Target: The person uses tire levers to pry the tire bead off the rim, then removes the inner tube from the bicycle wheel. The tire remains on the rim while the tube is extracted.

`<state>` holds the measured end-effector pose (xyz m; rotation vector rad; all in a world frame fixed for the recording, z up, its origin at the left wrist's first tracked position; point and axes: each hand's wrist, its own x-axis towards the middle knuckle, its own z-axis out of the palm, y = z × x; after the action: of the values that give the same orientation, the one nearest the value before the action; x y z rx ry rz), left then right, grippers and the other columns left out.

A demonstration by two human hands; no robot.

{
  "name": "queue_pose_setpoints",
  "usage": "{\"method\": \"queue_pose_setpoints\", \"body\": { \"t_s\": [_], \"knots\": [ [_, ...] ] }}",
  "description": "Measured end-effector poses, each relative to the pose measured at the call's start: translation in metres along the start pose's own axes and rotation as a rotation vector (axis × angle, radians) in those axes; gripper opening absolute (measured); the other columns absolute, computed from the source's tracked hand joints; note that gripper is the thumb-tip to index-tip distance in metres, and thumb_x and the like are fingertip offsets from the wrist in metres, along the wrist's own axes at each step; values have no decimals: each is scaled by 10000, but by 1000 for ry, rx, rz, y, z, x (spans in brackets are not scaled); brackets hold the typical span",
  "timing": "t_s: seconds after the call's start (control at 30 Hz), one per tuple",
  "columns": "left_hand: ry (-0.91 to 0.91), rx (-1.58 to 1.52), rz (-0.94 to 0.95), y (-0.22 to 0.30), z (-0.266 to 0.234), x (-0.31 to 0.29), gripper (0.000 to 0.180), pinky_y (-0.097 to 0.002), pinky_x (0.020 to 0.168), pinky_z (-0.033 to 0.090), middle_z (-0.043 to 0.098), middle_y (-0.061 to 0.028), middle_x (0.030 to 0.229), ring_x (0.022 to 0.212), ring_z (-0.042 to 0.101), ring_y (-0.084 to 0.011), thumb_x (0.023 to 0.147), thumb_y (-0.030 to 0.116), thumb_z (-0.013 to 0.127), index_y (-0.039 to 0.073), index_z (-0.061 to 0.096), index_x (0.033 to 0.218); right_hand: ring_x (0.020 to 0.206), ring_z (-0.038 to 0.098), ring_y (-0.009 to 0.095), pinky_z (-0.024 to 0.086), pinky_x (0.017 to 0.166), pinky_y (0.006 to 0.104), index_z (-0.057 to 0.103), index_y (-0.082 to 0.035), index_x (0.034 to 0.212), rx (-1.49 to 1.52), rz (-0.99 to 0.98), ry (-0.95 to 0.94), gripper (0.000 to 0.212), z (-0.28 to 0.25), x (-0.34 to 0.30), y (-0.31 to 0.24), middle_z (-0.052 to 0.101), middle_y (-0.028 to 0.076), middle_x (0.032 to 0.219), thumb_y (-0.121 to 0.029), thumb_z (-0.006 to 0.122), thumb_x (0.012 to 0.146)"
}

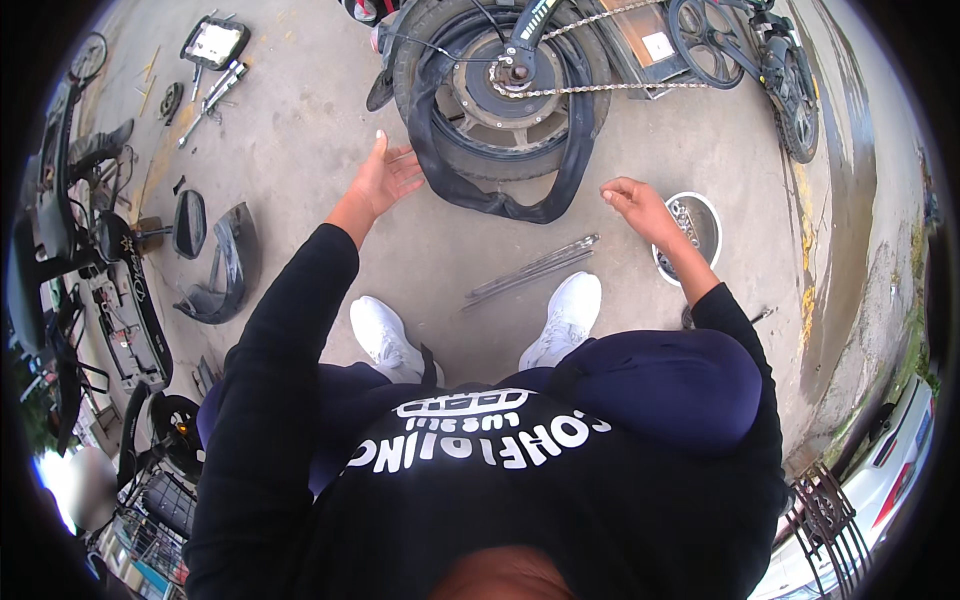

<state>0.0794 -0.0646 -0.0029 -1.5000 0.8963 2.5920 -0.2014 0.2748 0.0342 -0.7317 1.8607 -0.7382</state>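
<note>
A black inner tube (537,212) hangs in a loose loop around the hub side of a bicycle's wheel (520,130), its lower bend drooping below the tyre. Close to the tube's left side is my left hand (385,180), palm toward the wheel, fingers spread and holding nothing. My right hand (638,205) is raised a little to the right of the tube, apart from it. Its fingers are loosely curled together, and nothing shows in them. A chain (620,88) runs from the hub to the right.
Thin metal rods (530,270) lie between my white shoes (565,315). Beneath my right forearm stands a white bucket (712,225) of small metal parts. Leftward are a black fender-like part (228,265), a mirror (189,224), tools (212,103) and parked bikes (125,290).
</note>
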Motion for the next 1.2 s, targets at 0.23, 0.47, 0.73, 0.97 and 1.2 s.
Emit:
{"method": "queue_pose_setpoints", "body": {
  "t_s": [0.23,0.47,0.73,0.97,1.2],
  "knots": [
    [-32,72,101,-18,15,-19,758,-443,1040,363,523,-111,1303,1202,484,-232,911,653,450,38,417,1354,1114,579,230,484,922,372,537,29,1245,755,182,122,582,56,28,36,604,132,1183,-465,573,940],
    [98,-39,199,-58,14,-2,280,-420,948,429,642,-9,1070,1034,587,-191,928,367,623,126,580,1064,1031,630,216,490,935,380,567,14,1182,718,132,77,407,91,40,10,652,115,1101,-338,547,979],
    [60,-258,298,-54,-14,3,209,-346,813,547,682,-70,883,869,662,-198,997,241,507,54,597,982,932,665,204,537,870,378,600,-13,1124,1110,20,-84,262,47,11,34,667,110,1020,-222,496,1004],
    [-10,-387,213,-65,-11,-1,158,-308,689,495,563,-29,784,698,544,-154,996,154,482,36,574,945,854,671,176,567,787,356,594,-23,1171,1136,-104,5,276,35,12,46,666,84,977,-219,487,1007],
    [-83,-403,168,-82,32,-16,174,-350,893,500,672,-53,1035,960,631,-203,972,225,558,77,627,1032,790,656,127,551,669,275,624,-55,1142,809,-33,339,234,3,17,53,672,52,905,-203,524,990]
  ]
}}
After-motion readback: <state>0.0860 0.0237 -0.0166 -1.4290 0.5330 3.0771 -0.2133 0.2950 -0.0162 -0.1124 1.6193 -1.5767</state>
